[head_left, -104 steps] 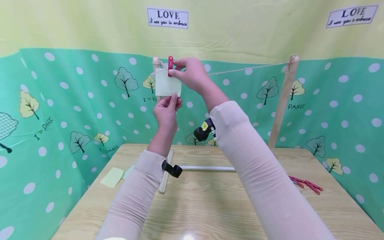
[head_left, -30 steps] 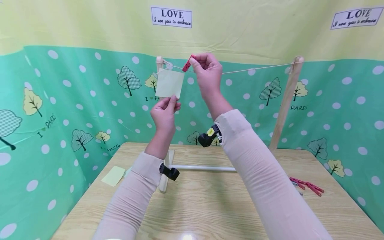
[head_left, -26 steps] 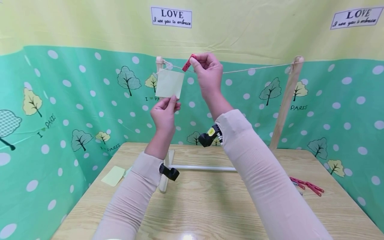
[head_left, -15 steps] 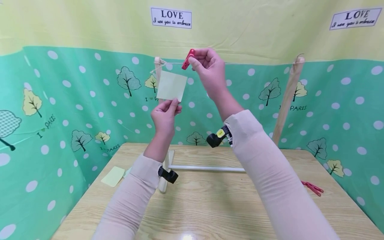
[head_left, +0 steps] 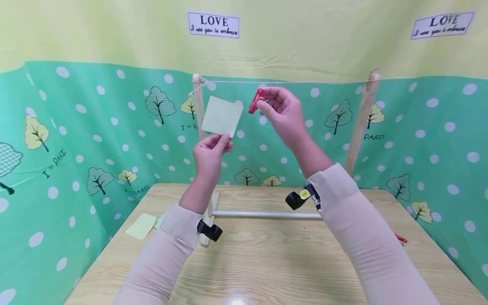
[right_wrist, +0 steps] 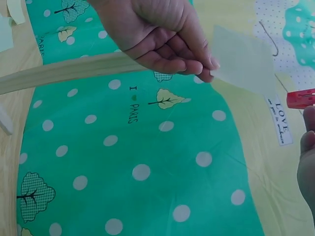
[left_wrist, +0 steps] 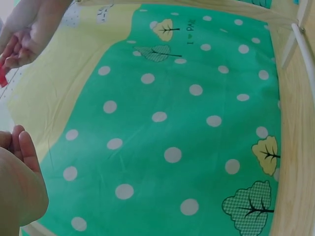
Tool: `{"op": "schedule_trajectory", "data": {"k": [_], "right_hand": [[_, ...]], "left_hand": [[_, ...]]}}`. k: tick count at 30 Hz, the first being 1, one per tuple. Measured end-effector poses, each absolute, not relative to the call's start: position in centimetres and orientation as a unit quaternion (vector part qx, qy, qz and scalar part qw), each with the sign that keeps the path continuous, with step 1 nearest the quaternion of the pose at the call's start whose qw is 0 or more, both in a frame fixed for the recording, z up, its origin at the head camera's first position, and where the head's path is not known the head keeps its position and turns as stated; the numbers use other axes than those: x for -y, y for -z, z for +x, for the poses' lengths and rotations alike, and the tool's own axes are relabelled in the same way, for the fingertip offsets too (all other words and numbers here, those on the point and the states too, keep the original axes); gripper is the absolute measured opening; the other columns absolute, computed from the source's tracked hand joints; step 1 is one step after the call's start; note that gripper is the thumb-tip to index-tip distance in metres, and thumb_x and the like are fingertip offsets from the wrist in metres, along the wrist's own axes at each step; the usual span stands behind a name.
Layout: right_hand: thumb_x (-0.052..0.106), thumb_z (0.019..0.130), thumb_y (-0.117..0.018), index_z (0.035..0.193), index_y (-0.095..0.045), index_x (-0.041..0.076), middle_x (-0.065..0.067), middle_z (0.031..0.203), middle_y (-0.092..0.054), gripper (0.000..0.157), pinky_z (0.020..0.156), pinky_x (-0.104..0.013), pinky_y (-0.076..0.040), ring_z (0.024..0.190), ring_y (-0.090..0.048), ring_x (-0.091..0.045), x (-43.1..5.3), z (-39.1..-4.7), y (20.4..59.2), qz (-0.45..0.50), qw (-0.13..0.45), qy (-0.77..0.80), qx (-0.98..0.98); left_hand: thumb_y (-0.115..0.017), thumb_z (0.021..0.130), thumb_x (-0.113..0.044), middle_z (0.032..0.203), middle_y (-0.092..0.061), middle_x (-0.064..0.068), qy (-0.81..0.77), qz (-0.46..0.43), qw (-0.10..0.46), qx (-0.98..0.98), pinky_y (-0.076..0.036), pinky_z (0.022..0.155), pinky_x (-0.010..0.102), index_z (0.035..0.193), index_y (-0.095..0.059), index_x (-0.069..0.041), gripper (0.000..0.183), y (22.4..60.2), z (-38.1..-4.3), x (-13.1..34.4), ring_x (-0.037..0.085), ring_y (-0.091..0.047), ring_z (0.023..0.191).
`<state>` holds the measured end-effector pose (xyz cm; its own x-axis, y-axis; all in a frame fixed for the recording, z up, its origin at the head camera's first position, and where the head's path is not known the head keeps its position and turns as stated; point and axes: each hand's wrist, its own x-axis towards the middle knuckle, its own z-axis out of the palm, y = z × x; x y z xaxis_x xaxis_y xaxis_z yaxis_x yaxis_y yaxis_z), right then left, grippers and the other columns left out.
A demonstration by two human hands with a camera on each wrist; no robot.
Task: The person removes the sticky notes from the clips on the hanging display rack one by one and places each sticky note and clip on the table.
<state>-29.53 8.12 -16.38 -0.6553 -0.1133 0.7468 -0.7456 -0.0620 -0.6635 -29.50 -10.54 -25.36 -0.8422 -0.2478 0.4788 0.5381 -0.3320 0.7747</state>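
Note:
In the head view my left hand (head_left: pixel 207 160) pinches a pale green square of paper (head_left: pixel 222 116) by its bottom edge, thumb in front. The paper is tilted and overlaps the left wooden post (head_left: pixel 199 103). My right hand (head_left: pixel 286 115) holds a red clothespin (head_left: pixel 254 103) between thumb and fingers, to the right of the paper and apart from it. Both are below the string (head_left: pixel 305 82) in this view. The right wrist view shows the paper (right_wrist: pixel 243 61) with the left fingers at its corner, and the clothespin (right_wrist: pixel 301 99) at the right edge.
The string runs between the left post and the right wooden post (head_left: pixel 361 123). A white bar (head_left: pixel 267 214) lies low behind my arms. More paper (head_left: pixel 141 225) is on the table (head_left: pixel 267 262) at left; a red clothespin (head_left: pixel 401 239) shows past my right sleeve.
Earlier the clothespin sat over the paper's top edge at the string. It has come off, and my right hand has drawn it right and down. The paper has dropped lower; the string now runs straight.

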Motion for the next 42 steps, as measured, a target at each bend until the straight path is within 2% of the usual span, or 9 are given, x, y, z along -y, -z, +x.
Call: {"op": "schedule_trajectory", "data": {"k": [7, 16, 25, 33, 39, 42], "right_hand": [[0.004, 0.091, -0.068, 0.113, -0.061, -0.005, -0.012, 0.098, -0.064, 0.025, 0.075, -0.024, -0.052, 0.084, -0.059, -0.023, -9.7, -28.5, 17.9, 0.338, 0.250, -0.640, 0.643], [0.004, 0.090, -0.070, 0.112, -0.061, -0.006, -0.012, 0.098, -0.064, 0.026, 0.076, -0.024, -0.054, 0.087, -0.060, -0.024, -11.7, -26.8, 19.8, 0.345, 0.256, -0.625, 0.652], [0.002, 0.089, -0.069, 0.112, -0.062, -0.002, -0.014, 0.100, -0.065, 0.024, 0.078, -0.023, -0.054, 0.088, -0.061, -0.023, -14.4, -25.2, 22.0, 0.345, 0.250, -0.628, 0.651], [-0.005, 0.089, -0.067, 0.112, -0.062, -0.005, -0.013, 0.099, -0.065, 0.024, 0.077, -0.020, -0.054, 0.087, -0.062, -0.020, -17.7, -23.5, 24.1, 0.338, 0.252, -0.631, 0.651], [-0.008, 0.088, -0.066, 0.113, -0.061, -0.007, -0.012, 0.099, -0.065, 0.026, 0.077, -0.019, -0.054, 0.087, -0.061, -0.019, -19.9, -22.2, 25.4, 0.320, 0.262, -0.627, 0.660], [-0.008, 0.089, -0.066, 0.114, -0.061, -0.006, -0.011, 0.100, -0.064, 0.026, 0.077, -0.018, -0.054, 0.087, -0.061, -0.018, -20.9, -21.6, 25.9, 0.308, 0.261, -0.627, 0.666]], "left_hand": [[-0.077, 0.085, -0.010, 0.084, -0.071, 0.013, 0.808, -0.130, 0.232, 0.526, -0.059, 0.073, 0.030, 0.091, -0.071, 0.002, 0.014, 25.6, -28.8, 10.4, 0.014, -0.068, 0.067], [-0.078, 0.084, -0.007, 0.077, -0.071, 0.006, 0.815, -0.134, 0.214, 0.522, -0.059, 0.070, 0.028, 0.085, -0.071, -0.002, 0.008, 25.9, -27.9, 10.4, 0.014, -0.067, 0.063], [-0.080, 0.082, -0.009, 0.073, -0.070, 0.007, 0.816, -0.140, 0.199, 0.525, -0.059, 0.068, 0.028, 0.085, -0.071, 0.001, 0.014, 26.7, -26.7, 11.1, 0.014, -0.066, 0.061], [-0.079, 0.082, -0.007, 0.072, -0.070, 0.005, 0.810, -0.148, 0.199, 0.532, -0.059, 0.067, 0.028, 0.088, -0.071, 0.006, 0.017, 27.3, -25.3, 12.5, 0.014, -0.066, 0.061], [-0.076, 0.084, -0.002, 0.074, -0.070, 0.006, 0.811, -0.122, 0.201, 0.536, -0.059, 0.067, 0.027, 0.084, -0.074, -0.002, 0.002, 28.0, -24.5, 14.0, 0.014, -0.065, 0.060], [-0.077, 0.083, -0.003, 0.072, -0.070, 0.008, 0.814, -0.105, 0.200, 0.535, -0.059, 0.066, 0.027, 0.081, -0.073, 0.000, 0.005, 28.3, -24.0, 14.7, 0.014, -0.065, 0.059]]}}
